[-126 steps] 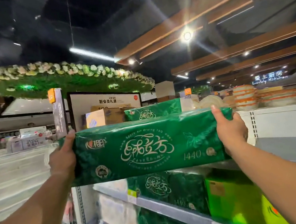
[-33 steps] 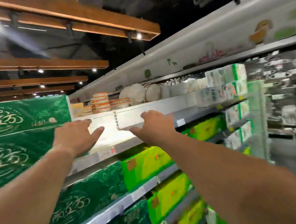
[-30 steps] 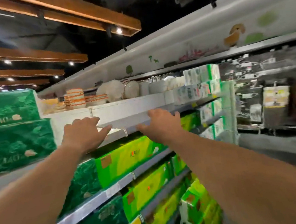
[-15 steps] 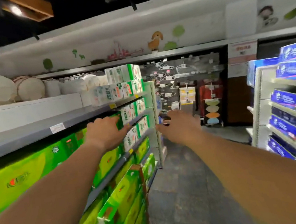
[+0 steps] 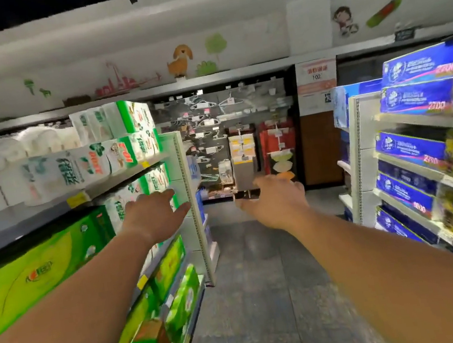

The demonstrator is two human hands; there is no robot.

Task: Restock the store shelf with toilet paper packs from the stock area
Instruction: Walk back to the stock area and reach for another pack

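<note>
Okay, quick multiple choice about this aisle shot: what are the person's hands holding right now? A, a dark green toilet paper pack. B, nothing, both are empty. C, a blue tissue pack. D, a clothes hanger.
B: the left hand and right hand both reach forward over the aisle floor with fingers spread, holding nothing; the blue packs stay on the right-side shelves.

Head-height view down the aisle [image 5: 264, 295]

Both arms extend forward, bare. Left hand [image 5: 155, 216] palm down, fingers straight, holding nothing. Right hand [image 5: 277, 202] beside it, apart, fingers relaxed, likewise unloaded.
</note>
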